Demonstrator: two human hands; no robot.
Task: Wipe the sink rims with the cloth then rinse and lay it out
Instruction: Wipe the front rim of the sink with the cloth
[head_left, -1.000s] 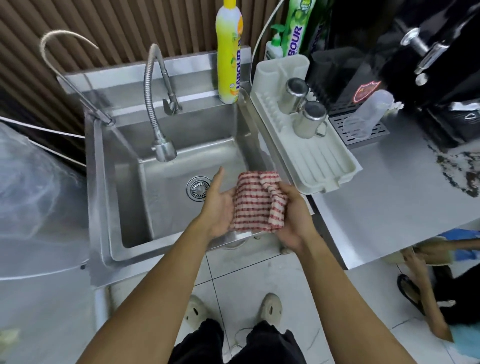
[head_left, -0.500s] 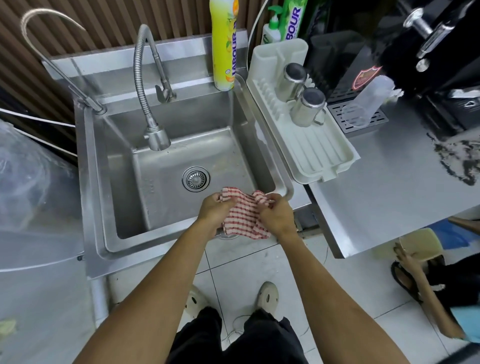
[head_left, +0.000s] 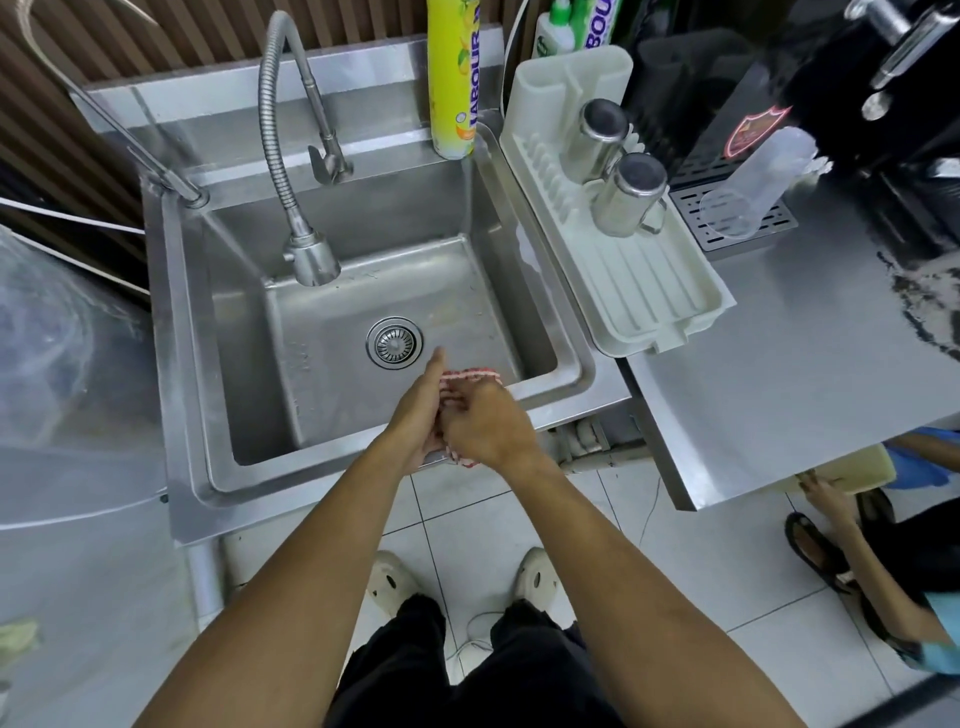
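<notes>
Red-and-white checked cloth (head_left: 470, 375), bunched between both hands above the near rim of the stainless steel sink (head_left: 566, 387). Left hand (head_left: 415, 410) cups it, thumb raised; right hand (head_left: 488, 421) clamps over it. Round drain strainer (head_left: 393, 343) just beyond.

You have one head-worn wide-angle view, looking steeply down and forward from close above the sink (head_left: 582, 374); your forearms enter from the bottom edge, floor below.
</notes>
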